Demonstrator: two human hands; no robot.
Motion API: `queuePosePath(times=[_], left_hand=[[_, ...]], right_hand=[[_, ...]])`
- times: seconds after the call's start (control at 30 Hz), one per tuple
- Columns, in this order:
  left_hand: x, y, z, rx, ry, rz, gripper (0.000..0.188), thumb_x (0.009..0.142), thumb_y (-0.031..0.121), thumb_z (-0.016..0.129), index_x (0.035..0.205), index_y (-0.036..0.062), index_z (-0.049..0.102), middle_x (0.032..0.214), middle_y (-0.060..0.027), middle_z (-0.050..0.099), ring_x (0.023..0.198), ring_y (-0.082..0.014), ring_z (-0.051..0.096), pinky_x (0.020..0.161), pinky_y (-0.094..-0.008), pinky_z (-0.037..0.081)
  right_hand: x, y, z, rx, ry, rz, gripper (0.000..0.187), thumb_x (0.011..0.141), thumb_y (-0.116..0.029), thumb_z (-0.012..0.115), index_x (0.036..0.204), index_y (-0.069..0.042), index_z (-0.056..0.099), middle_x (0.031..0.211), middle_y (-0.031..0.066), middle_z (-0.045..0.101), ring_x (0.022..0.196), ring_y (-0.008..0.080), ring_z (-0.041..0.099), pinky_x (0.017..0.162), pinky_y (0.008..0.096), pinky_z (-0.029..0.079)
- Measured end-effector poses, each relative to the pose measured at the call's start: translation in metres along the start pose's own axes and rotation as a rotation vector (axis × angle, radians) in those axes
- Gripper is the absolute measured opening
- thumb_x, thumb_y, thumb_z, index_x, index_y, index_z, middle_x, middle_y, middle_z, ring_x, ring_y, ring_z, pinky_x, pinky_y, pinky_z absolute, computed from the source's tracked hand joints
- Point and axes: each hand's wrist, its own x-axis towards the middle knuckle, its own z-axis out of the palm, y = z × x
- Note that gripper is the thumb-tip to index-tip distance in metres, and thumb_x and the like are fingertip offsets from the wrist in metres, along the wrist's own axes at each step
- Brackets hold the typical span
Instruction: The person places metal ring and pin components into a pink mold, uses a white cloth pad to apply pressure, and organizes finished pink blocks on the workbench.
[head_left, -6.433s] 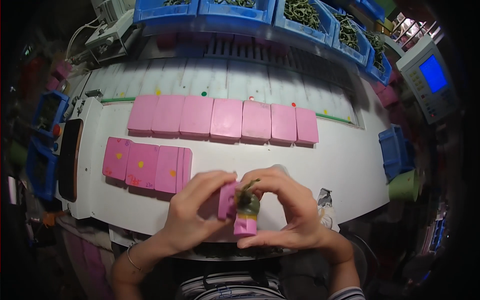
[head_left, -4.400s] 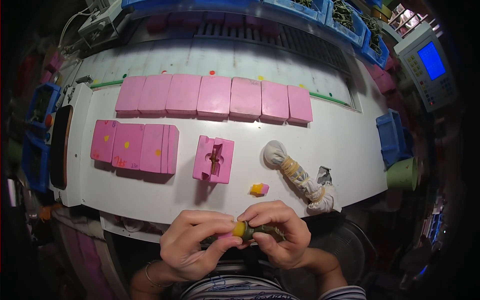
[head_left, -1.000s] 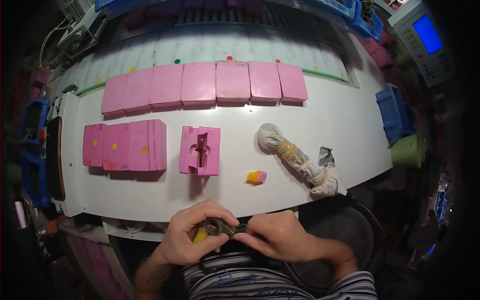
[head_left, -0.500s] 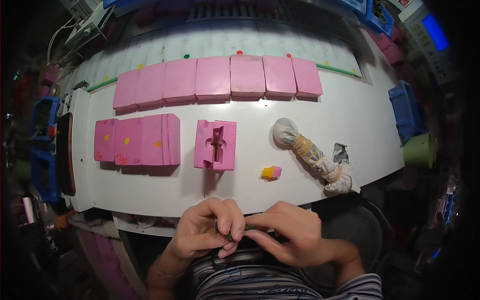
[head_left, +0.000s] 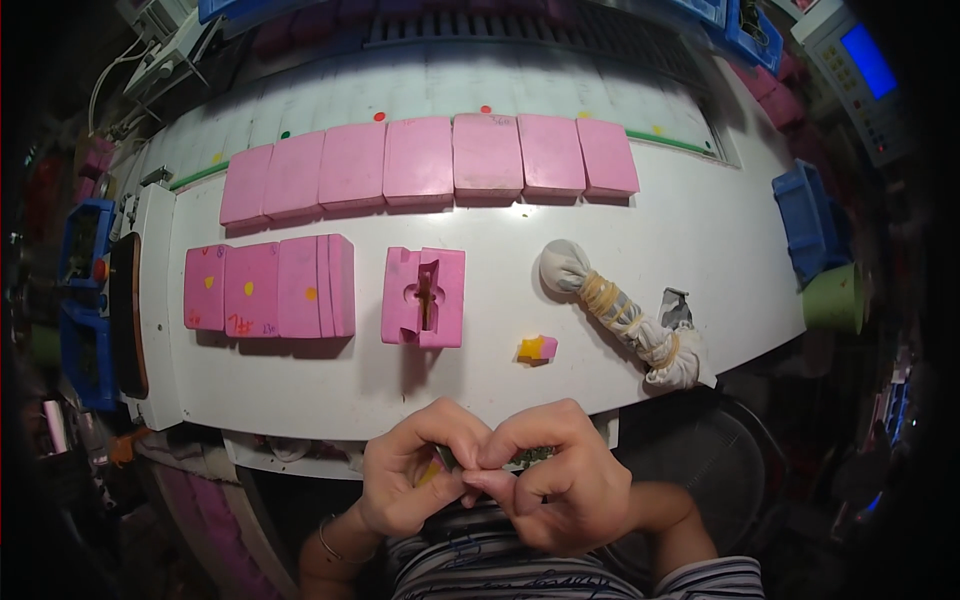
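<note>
My left hand (head_left: 425, 468) and my right hand (head_left: 555, 470) meet low in front of my body, just off the table's front edge. Thumb and forefinger of each are pinched together at one spot. A small dark green piece (head_left: 446, 457) shows partly at the left fingertips; the fingers hide its shape. Some yellow shows inside the left hand's curl. On the table ahead stands a pink block (head_left: 440, 300) with a carved hollow and a brownish slot down its middle. To its right lies a small yellow-and-pink piece (head_left: 537, 348).
Pink blocks (head_left: 350, 165) form a row at the back, and another group (head_left: 250, 290) stands left. A white cloth bundle (head_left: 620, 310) bound with bands lies right. Blue bins (head_left: 808, 220) and a green container (head_left: 835, 300) stand at the right edge. A black round stool (head_left: 700, 470) is below.
My right hand has moved left and closed in against the left fingertips, its fingers more curled. The coloured dots on the strip behind the blocks have shifted left. The view has tilted slightly.
</note>
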Motion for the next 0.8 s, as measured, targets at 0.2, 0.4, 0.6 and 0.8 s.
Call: queuePosePath(times=[0.2,0.4,0.6,0.8], left_hand=[[-0.003,-0.005,0.000,0.080,0.008,0.071,0.011,0.086,-0.003,0.050,0.096,-0.0023,0.049,0.095,-0.0144,0.050,0.072,-0.0111,0.049,0.062,-0.0220,0.045],[-0.004,-0.007,0.000,0.033,0.020,0.065,0.010,0.086,-0.003,0.050,0.096,-0.0020,0.049,0.094,-0.0135,0.050,0.072,-0.0109,0.049,0.063,-0.0217,0.044],[-0.005,-0.011,0.000,-0.055,0.029,0.043,0.012,0.086,-0.002,0.050,0.097,-0.0012,0.048,0.095,-0.0127,0.049,0.074,-0.0117,0.049,0.061,-0.0213,0.044],[-0.004,-0.014,-0.002,-0.141,0.004,0.101,0.013,0.085,-0.003,0.050,0.098,-0.0008,0.047,0.094,-0.0138,0.048,0.073,-0.0121,0.049,0.061,-0.0219,0.044]], right_hand=[[-0.001,-0.001,0.001,-0.063,-0.010,-0.030,0.040,0.068,0.008,0.072,0.059,-0.012,0.038,0.081,0.0102,0.058,0.065,0.0163,0.054,0.054,0.0235,0.044],[0.002,-0.001,0.000,-0.062,-0.047,-0.122,0.030,0.063,0.014,0.066,0.060,-0.003,0.041,0.084,0.0120,0.057,0.066,0.0201,0.052,0.053,0.0246,0.043],[-0.002,0.003,0.000,-0.095,-0.098,-0.127,0.028,0.063,0.013,0.066,0.061,-0.002,0.043,0.086,0.0130,0.055,0.066,0.0195,0.050,0.053,0.0248,0.042],[-0.004,0.005,0.007,-0.102,0.024,-0.162,0.029,0.068,0.010,0.068,0.062,-0.005,0.044,0.090,0.0125,0.054,0.069,0.0187,0.051,0.057,0.0268,0.043]])
